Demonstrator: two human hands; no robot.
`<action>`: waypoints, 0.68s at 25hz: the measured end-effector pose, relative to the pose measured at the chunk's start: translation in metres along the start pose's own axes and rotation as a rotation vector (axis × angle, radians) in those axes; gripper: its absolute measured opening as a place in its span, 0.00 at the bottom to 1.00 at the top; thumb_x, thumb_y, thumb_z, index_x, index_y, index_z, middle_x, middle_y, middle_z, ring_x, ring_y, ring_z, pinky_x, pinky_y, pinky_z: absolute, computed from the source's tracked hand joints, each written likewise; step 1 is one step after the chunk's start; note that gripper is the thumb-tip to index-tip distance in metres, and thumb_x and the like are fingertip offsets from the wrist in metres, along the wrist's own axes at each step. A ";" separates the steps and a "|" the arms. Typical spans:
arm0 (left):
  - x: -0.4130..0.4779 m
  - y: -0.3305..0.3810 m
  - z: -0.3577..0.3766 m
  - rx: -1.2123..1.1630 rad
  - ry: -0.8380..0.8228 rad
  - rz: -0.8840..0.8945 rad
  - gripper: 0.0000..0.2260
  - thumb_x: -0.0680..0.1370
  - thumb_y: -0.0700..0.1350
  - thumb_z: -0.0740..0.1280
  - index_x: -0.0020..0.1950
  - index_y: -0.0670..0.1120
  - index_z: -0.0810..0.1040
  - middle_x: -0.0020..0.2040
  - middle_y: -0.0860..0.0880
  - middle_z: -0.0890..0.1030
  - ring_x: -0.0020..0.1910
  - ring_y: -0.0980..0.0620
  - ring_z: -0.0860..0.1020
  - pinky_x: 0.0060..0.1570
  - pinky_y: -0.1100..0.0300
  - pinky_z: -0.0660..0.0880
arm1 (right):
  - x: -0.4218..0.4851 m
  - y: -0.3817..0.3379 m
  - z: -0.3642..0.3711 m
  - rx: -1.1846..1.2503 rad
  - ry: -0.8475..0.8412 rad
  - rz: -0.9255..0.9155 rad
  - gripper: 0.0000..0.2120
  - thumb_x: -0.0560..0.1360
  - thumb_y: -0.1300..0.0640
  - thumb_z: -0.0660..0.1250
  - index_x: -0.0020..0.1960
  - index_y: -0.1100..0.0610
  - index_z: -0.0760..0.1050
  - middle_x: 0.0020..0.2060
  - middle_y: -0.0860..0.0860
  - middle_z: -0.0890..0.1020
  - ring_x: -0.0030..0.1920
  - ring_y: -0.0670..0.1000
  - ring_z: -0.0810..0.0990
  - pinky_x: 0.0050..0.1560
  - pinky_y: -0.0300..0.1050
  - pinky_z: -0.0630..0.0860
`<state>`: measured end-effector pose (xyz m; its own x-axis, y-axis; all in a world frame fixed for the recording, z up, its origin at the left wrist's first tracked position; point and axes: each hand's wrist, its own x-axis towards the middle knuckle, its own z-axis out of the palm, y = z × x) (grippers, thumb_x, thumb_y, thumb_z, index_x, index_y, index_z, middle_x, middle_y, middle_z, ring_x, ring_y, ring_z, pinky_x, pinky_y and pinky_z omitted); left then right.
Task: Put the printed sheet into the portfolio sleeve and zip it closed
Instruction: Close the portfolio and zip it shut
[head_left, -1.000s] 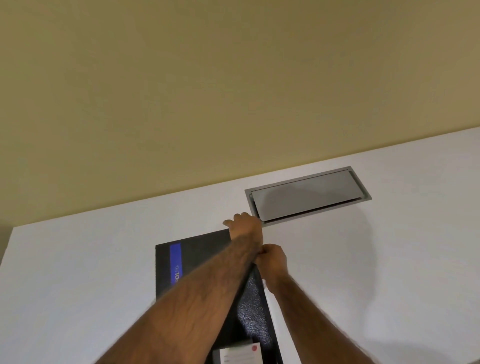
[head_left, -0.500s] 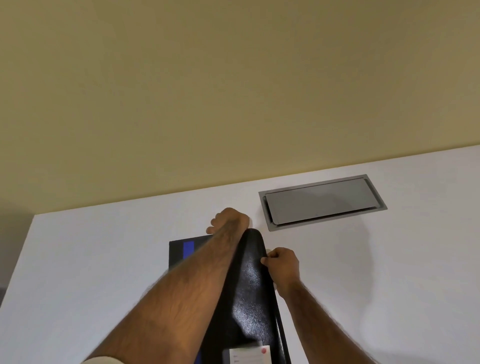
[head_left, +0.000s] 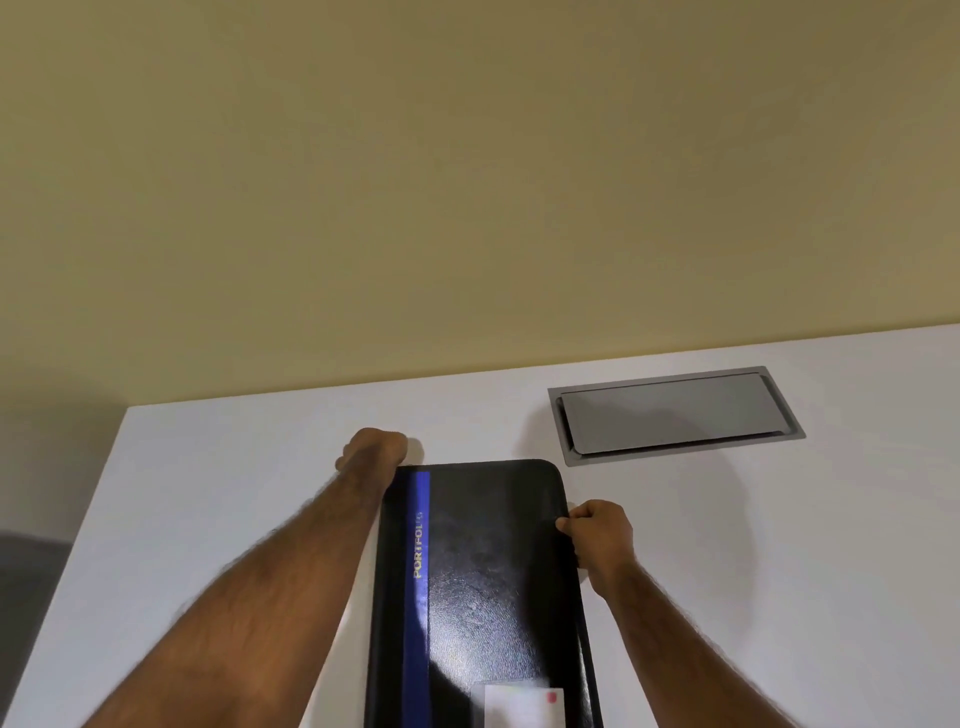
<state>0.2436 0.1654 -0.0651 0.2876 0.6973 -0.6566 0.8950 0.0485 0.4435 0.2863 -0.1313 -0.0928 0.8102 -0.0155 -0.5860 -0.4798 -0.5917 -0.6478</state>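
A black portfolio sleeve (head_left: 493, 582) with a blue stripe reading PORTFOLIO lies lengthwise on the white table (head_left: 208, 519). A white label with a red dot (head_left: 524, 706) sits on its near end. My left hand (head_left: 371, 449) is closed in a fist at the sleeve's far left corner, gripping it there. My right hand (head_left: 597, 535) pinches the sleeve's right edge near the far corner, where the zip runs; the zip pull is hidden by my fingers. No printed sheet is in sight.
A grey metal cable hatch (head_left: 675, 415) is set flush into the table, just beyond and right of the sleeve. A beige wall (head_left: 467, 182) rises behind the table. The table's left edge (head_left: 67, 545) drops off to a dark floor.
My left hand slid left along the far edge to the left corner. My right hand moved down the right edge. The raised cover now lies flat, showing the stripe.
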 end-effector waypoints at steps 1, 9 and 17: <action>0.004 -0.006 -0.007 -0.077 -0.014 -0.010 0.17 0.78 0.40 0.66 0.65 0.33 0.76 0.60 0.35 0.79 0.63 0.35 0.78 0.62 0.47 0.77 | 0.001 0.000 0.000 -0.004 -0.006 0.000 0.06 0.74 0.64 0.72 0.39 0.62 0.79 0.39 0.56 0.83 0.40 0.55 0.82 0.48 0.54 0.84; -0.008 -0.035 -0.014 -0.212 0.072 0.017 0.05 0.78 0.36 0.63 0.49 0.35 0.76 0.51 0.33 0.80 0.47 0.38 0.80 0.43 0.52 0.75 | -0.002 -0.001 0.010 -0.054 0.042 -0.043 0.11 0.77 0.63 0.69 0.37 0.60 0.73 0.35 0.55 0.78 0.36 0.53 0.78 0.39 0.44 0.77; -0.094 -0.142 0.040 0.132 0.203 0.610 0.29 0.82 0.53 0.60 0.81 0.46 0.59 0.80 0.47 0.60 0.79 0.47 0.61 0.76 0.53 0.62 | -0.023 -0.005 0.018 -0.193 0.022 -0.093 0.08 0.78 0.61 0.66 0.56 0.59 0.78 0.53 0.56 0.83 0.49 0.55 0.82 0.52 0.51 0.81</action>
<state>0.1028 0.0642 -0.0910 0.6982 0.6936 -0.1773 0.6298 -0.4773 0.6128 0.2642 -0.1136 -0.0848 0.8561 0.0303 -0.5159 -0.3310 -0.7344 -0.5925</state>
